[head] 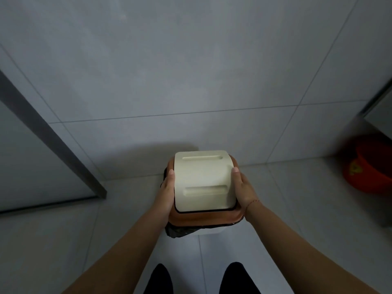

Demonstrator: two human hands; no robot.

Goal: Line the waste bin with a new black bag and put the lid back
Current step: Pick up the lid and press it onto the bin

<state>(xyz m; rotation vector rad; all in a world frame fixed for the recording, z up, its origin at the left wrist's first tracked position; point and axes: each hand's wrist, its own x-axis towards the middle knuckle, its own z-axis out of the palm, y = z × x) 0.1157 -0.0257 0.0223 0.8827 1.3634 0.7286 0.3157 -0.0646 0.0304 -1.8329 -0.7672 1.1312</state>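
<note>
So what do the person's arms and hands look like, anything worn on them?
Both forearms are bare, with no sleeves in view and no gloves. The left hand shows no ring or band. The right hand has a thin red string bracelet at the wrist.

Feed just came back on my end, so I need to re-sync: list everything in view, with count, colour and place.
lid: one, cream top with brown rim, on the bin, centre
black bag: one, edge showing under the lid's near side
waste bin: one, white, mostly hidden below the lid
bucket: one, orange-red, floor at far right
metal frame: one, grey, left
feet: two, black, bottom edge
left hand: gripping lid's left side
right hand: gripping lid's right side
</note>
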